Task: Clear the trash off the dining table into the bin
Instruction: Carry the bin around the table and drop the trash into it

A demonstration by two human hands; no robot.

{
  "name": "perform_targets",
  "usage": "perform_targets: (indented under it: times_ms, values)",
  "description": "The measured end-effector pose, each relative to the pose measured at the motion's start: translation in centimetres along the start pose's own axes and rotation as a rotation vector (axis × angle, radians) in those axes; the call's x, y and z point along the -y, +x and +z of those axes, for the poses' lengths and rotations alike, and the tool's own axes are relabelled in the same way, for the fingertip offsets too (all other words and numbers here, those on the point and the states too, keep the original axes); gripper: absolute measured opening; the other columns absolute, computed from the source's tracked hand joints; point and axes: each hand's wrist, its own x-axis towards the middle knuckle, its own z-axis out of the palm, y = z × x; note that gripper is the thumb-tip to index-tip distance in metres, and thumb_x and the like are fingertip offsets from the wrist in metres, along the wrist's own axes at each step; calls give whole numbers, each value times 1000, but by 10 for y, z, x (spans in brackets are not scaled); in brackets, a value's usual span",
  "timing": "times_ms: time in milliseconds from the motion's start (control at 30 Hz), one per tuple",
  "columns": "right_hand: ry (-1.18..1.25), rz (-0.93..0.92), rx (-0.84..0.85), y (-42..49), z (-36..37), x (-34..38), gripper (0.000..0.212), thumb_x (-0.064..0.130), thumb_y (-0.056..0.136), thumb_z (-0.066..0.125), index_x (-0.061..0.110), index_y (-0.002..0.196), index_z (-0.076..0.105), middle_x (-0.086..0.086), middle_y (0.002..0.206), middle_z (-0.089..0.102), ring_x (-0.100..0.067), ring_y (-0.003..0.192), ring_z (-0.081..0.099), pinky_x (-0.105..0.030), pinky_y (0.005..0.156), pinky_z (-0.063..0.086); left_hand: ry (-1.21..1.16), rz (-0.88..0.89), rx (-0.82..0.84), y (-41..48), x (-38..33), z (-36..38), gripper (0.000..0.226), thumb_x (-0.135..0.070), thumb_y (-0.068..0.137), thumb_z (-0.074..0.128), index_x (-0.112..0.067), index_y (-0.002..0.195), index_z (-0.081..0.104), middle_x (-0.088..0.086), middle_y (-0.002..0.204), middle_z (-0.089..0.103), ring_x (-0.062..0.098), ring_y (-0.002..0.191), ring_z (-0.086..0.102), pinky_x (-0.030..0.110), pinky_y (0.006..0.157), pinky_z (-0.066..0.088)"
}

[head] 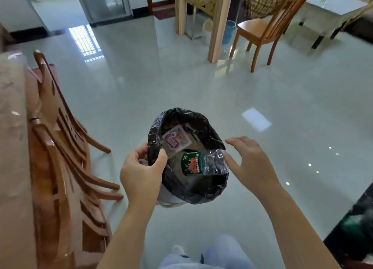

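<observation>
**Two pieces binned; the table barely shows**

The left hand (141, 167) pinches the rim of the small pale bin lined with a black plastic bag (201, 196), thumb and fingers curled on the film; the right hand (250, 161) holds nothing, fingers spread and loosely bent, tips just beside the crumpled clear plastic bottle with a green label (201, 163), which lies in the bin's mouth against the right rim; deeper lies a clear packet with a purple label (175, 140); only an edge of the cloth-covered dining table (12, 127) shows at left, so what remains there cannot be told.

Bright daylight, floor (181, 77) glare, blurred warped edges.
</observation>
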Motion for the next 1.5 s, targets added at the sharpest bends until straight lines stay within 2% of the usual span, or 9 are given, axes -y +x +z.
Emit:
perform_targets:
  times_ms: [267,533,633,733,833,967,1167,1367,1500]
  values:
    - [39,-99,67,180,37,-25,31,19,82,62,9,111,59,-9,109,63,-27,104,54,-41,91,45,3,-126,-175,133,-10,76,24,-36,70,70,-21,86,63,-11,70,62,6,65,59,25,56,46]
    - [90,-365,181,389,61,-14,30,20,82,61,11,110,59,-8,108,63,-25,103,55,-37,87,44,62,-96,-387,263,-59,140,24,-32,72,71,-17,89,65,-17,72,58,-3,70,55,16,54,40]
    - [130,-424,217,450,76,1,29,20,82,61,12,110,59,-6,107,63,-24,103,54,-31,87,41,55,-115,-469,310,-68,147,22,-32,72,70,-17,88,65,-19,71,58,0,68,57,18,55,42]
    - [157,-474,247,499,100,20,28,21,84,60,14,110,59,-4,107,63,-20,102,54,-23,86,36,39,-147,-550,354,-70,153,18,-33,72,70,-21,83,62,-18,69,58,0,65,57,20,54,43]
    - [146,-529,298,547,130,44,28,21,84,59,13,111,59,-4,108,63,-20,103,54,-23,86,36,1,-190,-592,405,-63,158,16,-31,71,71,-22,80,62,-18,65,59,-5,56,58,10,46,40]
    - [112,-581,334,617,175,86,29,23,84,59,13,111,59,-4,109,63,-19,104,54,-22,87,35,-9,-218,-616,485,-47,154,17,-28,71,72,-21,81,62,-18,67,58,-17,57,54,3,43,38]
    - [125,-623,393,708,238,171,28,24,85,57,15,112,59,-1,111,62,-18,106,52,-22,85,37,26,-237,-665,603,-30,124,20,-34,69,70,-21,84,63,-14,69,62,0,61,58,9,47,39]
    - [174,-694,442,787,295,229,26,24,85,58,16,110,59,0,109,62,-20,103,54,-26,82,41,42,-214,-795,701,-21,109,18,-34,70,71,-28,83,58,-20,76,60,-3,69,58,9,54,41]
    - [193,-768,490,855,342,272,27,24,85,58,15,110,59,-3,111,62,-23,105,54,-31,84,42,65,-285,-916,764,-9,99,19,-33,71,71,-25,84,59,-20,74,59,-3,67,57,4,45,39]
